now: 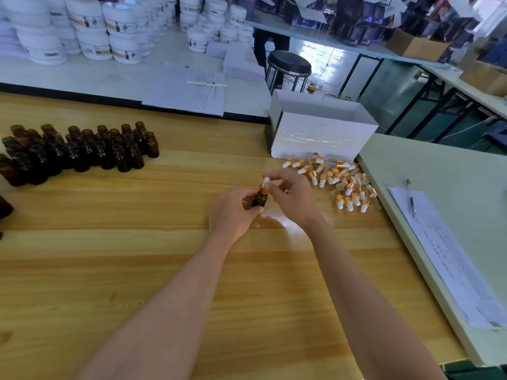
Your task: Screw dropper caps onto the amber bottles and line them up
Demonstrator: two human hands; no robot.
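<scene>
My left hand [233, 212] grips a small amber bottle [259, 199] upright over the middle of the wooden table [164, 270]. My right hand [292, 196] pinches the dropper cap [265, 185], gold collar and white bulb, which sits on the bottle's neck. Several uncapped amber bottles [82, 149] stand clustered at the far left. A loose pile of dropper caps [340, 182] lies to the right, just beyond my right hand.
A white open box [321, 133] stands behind the cap pile. A pale side table [439, 171] on the right carries a paper sheet [450, 259] and a pen [411, 198]. White jars [96, 31] and papers [189, 91] fill the far table. A black stool [288, 64] stands beyond.
</scene>
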